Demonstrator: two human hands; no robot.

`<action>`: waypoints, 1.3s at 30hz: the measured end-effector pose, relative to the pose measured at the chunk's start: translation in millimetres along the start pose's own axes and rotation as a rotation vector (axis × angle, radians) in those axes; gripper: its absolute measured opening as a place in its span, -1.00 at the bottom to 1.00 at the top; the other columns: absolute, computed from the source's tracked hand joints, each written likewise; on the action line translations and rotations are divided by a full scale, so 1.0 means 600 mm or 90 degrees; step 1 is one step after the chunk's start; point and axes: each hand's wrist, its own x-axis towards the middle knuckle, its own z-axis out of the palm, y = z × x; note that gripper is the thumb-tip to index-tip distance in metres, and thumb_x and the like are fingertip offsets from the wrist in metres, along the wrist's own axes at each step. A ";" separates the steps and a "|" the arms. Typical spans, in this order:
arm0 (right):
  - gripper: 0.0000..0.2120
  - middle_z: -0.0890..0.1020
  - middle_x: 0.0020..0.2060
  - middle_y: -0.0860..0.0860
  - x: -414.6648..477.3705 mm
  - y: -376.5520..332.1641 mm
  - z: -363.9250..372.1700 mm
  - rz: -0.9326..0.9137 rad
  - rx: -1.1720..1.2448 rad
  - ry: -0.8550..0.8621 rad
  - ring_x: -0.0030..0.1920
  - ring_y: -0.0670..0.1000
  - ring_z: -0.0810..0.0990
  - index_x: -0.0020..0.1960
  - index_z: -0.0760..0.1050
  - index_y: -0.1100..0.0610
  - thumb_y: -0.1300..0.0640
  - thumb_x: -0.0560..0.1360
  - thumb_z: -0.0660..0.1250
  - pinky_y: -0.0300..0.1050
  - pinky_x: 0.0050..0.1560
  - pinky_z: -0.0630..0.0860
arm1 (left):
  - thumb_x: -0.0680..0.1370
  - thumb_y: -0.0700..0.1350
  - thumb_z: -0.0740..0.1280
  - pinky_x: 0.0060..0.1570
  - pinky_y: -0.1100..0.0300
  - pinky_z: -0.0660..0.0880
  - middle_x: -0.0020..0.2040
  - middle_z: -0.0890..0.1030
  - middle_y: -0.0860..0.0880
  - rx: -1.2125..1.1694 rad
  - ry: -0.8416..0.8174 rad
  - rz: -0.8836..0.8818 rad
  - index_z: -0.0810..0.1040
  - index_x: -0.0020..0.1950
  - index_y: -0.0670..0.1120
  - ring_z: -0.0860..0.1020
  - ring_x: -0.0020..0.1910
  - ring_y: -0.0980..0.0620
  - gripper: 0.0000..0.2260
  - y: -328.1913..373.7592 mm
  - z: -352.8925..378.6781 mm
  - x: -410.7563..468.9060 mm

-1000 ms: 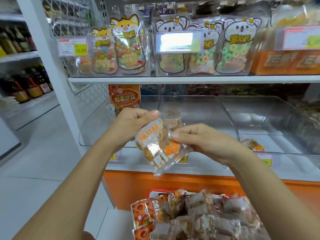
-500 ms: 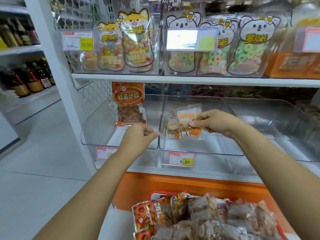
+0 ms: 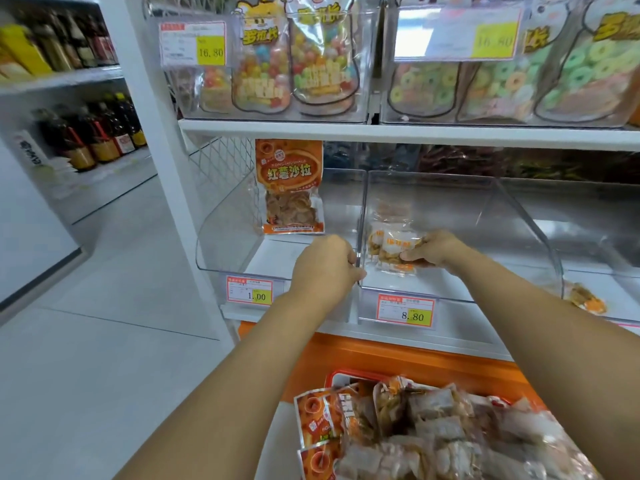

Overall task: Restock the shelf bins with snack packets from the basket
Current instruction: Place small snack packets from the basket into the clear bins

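Two hands seen: left hand (image 3: 325, 268), right hand (image 3: 434, 249). Three lower bins (image 3: 228, 237), one orange packet (image 3: 291, 188), one basket (image 3: 337, 375), four price tags (image 3: 250, 291) counted. Number of clear packets (image 3: 396, 251) unclear.

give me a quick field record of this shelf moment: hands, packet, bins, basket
right hand: holds a clear snack packet inside the middle bin
left hand: grips the middle bin's left front corner
left bin: one orange packet standing upright
right bin: one loose packet lying flat
basket: below the shelf, piled with spare packets
price tag on middle bin: 8.80
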 end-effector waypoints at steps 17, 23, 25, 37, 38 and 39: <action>-0.74 0.59 -0.24 0.14 -0.039 -0.042 -0.001 -0.038 -0.004 0.013 -0.20 0.06 0.56 -0.31 0.44 0.19 0.14 0.45 0.46 -0.06 0.08 0.56 | 0.51 -0.05 0.39 -0.03 0.03 0.56 -0.09 0.67 -0.12 0.059 0.016 0.022 0.67 0.01 -0.16 0.61 -0.09 -0.08 -0.80 -0.005 -0.004 -0.009; -0.63 0.50 -0.49 -0.03 -0.203 -0.023 -0.038 -0.322 -0.119 -0.031 -0.47 -0.10 0.44 -0.40 0.43 0.14 0.01 0.49 0.41 -0.23 -0.36 0.41 | 0.56 0.03 0.31 -0.11 0.07 0.54 -0.21 0.65 -0.08 0.082 0.023 0.011 0.63 -0.18 -0.13 0.59 -0.15 -0.09 -0.73 -0.013 -0.008 -0.024; -0.62 0.48 -0.52 -0.08 -0.245 0.001 -0.029 -0.358 -0.160 -0.109 -0.48 -0.15 0.44 -0.41 0.44 0.11 -0.06 0.47 0.41 -0.26 -0.36 0.41 | 0.56 0.05 0.30 -0.08 0.07 0.54 -0.17 0.66 -0.10 0.138 -0.017 -0.018 0.63 -0.15 -0.16 0.60 -0.11 -0.11 -0.71 -0.019 -0.002 -0.029; -0.48 0.41 0.39 0.08 -0.192 0.193 0.178 -0.331 -0.476 -0.276 0.37 0.10 0.37 0.43 0.36 0.09 0.36 0.50 0.22 -0.03 0.37 0.33 | 0.55 -0.03 0.31 -0.06 0.10 0.53 0.01 0.65 -0.10 0.206 -0.025 -0.066 0.66 0.03 -0.14 0.58 -0.02 -0.08 -0.78 -0.029 0.007 -0.061; -0.56 0.47 0.34 0.08 -0.192 0.197 0.180 -0.326 -0.463 -0.278 0.33 0.10 0.41 0.37 0.44 0.09 0.33 0.52 0.21 -0.03 0.32 0.36 | 0.55 -0.04 0.31 -0.01 0.08 0.53 0.04 0.65 -0.09 0.196 -0.028 -0.064 0.65 0.06 -0.13 0.58 0.01 -0.08 -0.78 -0.027 0.007 -0.067; -0.65 0.52 0.27 0.08 -0.191 0.201 0.180 -0.331 -0.455 -0.270 0.27 0.10 0.45 0.29 0.51 0.10 0.29 0.54 0.22 -0.04 0.25 0.39 | 0.55 -0.04 0.31 0.02 0.07 0.53 0.06 0.64 -0.09 0.188 -0.028 -0.058 0.63 0.10 -0.13 0.57 0.04 -0.08 -0.77 -0.027 0.007 -0.072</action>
